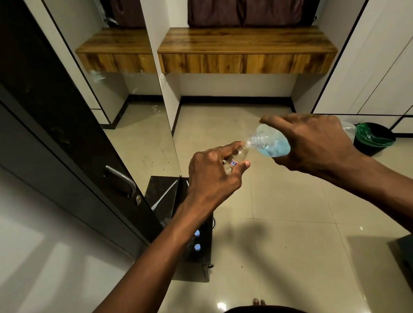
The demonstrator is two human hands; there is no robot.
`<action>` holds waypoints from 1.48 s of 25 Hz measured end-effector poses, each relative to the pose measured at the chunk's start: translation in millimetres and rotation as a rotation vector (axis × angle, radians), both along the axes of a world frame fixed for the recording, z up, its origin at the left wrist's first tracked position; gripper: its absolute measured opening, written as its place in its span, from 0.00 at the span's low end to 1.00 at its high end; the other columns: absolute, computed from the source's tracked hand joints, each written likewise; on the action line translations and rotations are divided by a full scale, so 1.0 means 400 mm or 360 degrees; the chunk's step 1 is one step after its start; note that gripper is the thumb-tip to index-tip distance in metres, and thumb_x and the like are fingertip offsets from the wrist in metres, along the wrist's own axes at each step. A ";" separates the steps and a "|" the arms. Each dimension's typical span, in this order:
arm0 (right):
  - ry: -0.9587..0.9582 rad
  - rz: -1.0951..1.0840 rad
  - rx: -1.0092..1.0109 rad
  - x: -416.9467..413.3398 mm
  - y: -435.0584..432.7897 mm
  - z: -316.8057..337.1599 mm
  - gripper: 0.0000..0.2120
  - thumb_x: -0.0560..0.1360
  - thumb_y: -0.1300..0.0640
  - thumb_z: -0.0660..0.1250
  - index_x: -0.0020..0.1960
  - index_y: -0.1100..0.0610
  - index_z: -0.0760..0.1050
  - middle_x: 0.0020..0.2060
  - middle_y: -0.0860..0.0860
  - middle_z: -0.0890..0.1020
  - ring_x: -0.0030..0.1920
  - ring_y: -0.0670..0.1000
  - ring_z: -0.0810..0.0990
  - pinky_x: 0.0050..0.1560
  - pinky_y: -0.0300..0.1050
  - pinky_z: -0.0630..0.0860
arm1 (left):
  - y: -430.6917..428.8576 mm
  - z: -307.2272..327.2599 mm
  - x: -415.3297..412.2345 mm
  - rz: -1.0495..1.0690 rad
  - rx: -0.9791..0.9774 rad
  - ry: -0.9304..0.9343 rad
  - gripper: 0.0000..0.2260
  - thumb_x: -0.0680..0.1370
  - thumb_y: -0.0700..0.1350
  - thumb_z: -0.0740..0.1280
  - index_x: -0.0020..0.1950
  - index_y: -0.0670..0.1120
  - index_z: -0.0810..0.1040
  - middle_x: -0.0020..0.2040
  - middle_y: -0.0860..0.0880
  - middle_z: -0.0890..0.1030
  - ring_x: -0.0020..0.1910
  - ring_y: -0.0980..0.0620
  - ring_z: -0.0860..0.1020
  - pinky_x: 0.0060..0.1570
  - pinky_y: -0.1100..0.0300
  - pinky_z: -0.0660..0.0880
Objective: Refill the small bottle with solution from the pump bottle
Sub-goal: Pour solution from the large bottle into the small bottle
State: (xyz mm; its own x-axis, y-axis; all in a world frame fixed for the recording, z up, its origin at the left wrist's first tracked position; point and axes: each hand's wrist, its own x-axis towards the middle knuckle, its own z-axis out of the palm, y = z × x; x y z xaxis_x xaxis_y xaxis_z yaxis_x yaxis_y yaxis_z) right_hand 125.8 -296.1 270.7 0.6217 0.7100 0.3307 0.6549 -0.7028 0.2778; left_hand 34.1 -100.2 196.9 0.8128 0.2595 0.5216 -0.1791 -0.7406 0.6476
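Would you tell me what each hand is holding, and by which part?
The left hand grips the small bottle around its body; the right hand holds the tilted pump bottle around its body.

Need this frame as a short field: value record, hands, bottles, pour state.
left hand: holds small bottle, mouth tilted up to the right
right hand: holds large bottle, tipped, neck down-left
contact: bottle mouths meet
liquid: blue, in large bottle; small bottle looks nearly empty
pump head: not on the bottle
below: tiled floor
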 end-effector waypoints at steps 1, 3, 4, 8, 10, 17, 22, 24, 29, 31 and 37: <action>0.0007 0.0004 -0.0009 0.001 -0.001 0.001 0.37 0.66 0.46 0.77 0.71 0.47 0.68 0.53 0.55 0.85 0.45 0.63 0.83 0.40 0.55 0.81 | 0.000 0.000 0.000 0.0005 0.0002 0.0001 0.19 0.72 0.55 0.75 0.62 0.55 0.84 0.46 0.52 0.88 0.40 0.54 0.85 0.42 0.55 0.82; 0.0012 0.0013 -0.0031 0.002 -0.001 0.001 0.37 0.66 0.47 0.77 0.72 0.47 0.67 0.55 0.55 0.84 0.46 0.63 0.84 0.41 0.56 0.81 | 0.001 0.001 -0.002 0.0014 -0.0005 0.0002 0.19 0.71 0.55 0.76 0.61 0.55 0.84 0.46 0.52 0.88 0.40 0.53 0.85 0.42 0.55 0.82; 0.0011 0.0015 -0.0039 0.002 -0.002 0.001 0.37 0.66 0.47 0.77 0.72 0.47 0.67 0.55 0.55 0.84 0.47 0.63 0.84 0.41 0.56 0.81 | 0.000 0.001 -0.003 0.0015 -0.0005 -0.0001 0.19 0.71 0.55 0.76 0.61 0.54 0.84 0.47 0.52 0.88 0.39 0.54 0.85 0.42 0.55 0.82; 0.0002 0.0030 -0.0061 -0.002 -0.003 0.000 0.37 0.66 0.48 0.78 0.71 0.47 0.67 0.55 0.55 0.84 0.47 0.63 0.84 0.41 0.56 0.81 | -0.002 -0.003 -0.007 0.0012 -0.0012 -0.0014 0.18 0.71 0.54 0.77 0.60 0.54 0.85 0.46 0.51 0.88 0.39 0.53 0.85 0.41 0.55 0.82; 0.0002 0.0037 -0.0076 -0.003 -0.004 0.001 0.37 0.66 0.49 0.78 0.72 0.47 0.67 0.55 0.55 0.84 0.48 0.63 0.84 0.41 0.55 0.81 | -0.003 -0.005 -0.008 0.0019 -0.0019 -0.0007 0.18 0.70 0.54 0.76 0.60 0.54 0.85 0.45 0.51 0.88 0.39 0.52 0.85 0.41 0.55 0.82; -0.0022 0.0026 -0.0117 -0.015 -0.004 0.009 0.37 0.66 0.48 0.78 0.71 0.47 0.68 0.55 0.55 0.85 0.49 0.62 0.84 0.41 0.53 0.80 | -0.006 -0.011 -0.012 0.0042 -0.0005 0.0008 0.19 0.70 0.54 0.77 0.60 0.55 0.85 0.45 0.52 0.88 0.40 0.52 0.85 0.42 0.55 0.81; -0.0021 0.0027 -0.0129 -0.021 -0.004 0.014 0.38 0.65 0.48 0.79 0.72 0.47 0.68 0.55 0.55 0.85 0.48 0.62 0.84 0.41 0.51 0.80 | -0.007 -0.009 -0.016 0.0049 0.0034 0.0000 0.19 0.70 0.55 0.76 0.60 0.55 0.85 0.45 0.52 0.88 0.39 0.52 0.85 0.42 0.55 0.82; -0.0031 0.0028 -0.0134 -0.024 -0.003 0.015 0.38 0.65 0.47 0.79 0.72 0.47 0.68 0.55 0.55 0.85 0.48 0.62 0.84 0.40 0.52 0.80 | -0.007 -0.009 -0.018 0.0050 0.0025 -0.0005 0.19 0.70 0.55 0.77 0.60 0.55 0.85 0.44 0.51 0.88 0.39 0.52 0.85 0.41 0.55 0.82; -0.0029 0.0033 -0.0137 -0.025 -0.003 0.014 0.38 0.65 0.48 0.80 0.72 0.47 0.68 0.53 0.55 0.85 0.47 0.62 0.84 0.39 0.51 0.79 | -0.009 -0.007 -0.025 0.0054 0.0025 -0.0009 0.19 0.70 0.54 0.77 0.60 0.54 0.85 0.45 0.52 0.88 0.39 0.53 0.85 0.41 0.56 0.82; -0.0043 0.0037 -0.0128 -0.025 -0.005 0.014 0.38 0.65 0.48 0.80 0.71 0.47 0.69 0.53 0.55 0.85 0.46 0.63 0.84 0.39 0.51 0.78 | -0.010 -0.006 -0.026 0.0056 0.0030 -0.0001 0.19 0.70 0.55 0.77 0.60 0.54 0.85 0.45 0.52 0.88 0.39 0.53 0.85 0.41 0.55 0.82; 0.0002 0.0057 -0.0126 -0.018 -0.004 0.003 0.39 0.65 0.48 0.79 0.72 0.48 0.67 0.55 0.56 0.84 0.48 0.64 0.84 0.41 0.55 0.81 | -0.010 -0.006 -0.030 0.0065 0.0014 -0.0004 0.18 0.70 0.53 0.78 0.59 0.54 0.85 0.46 0.53 0.88 0.41 0.53 0.85 0.42 0.55 0.82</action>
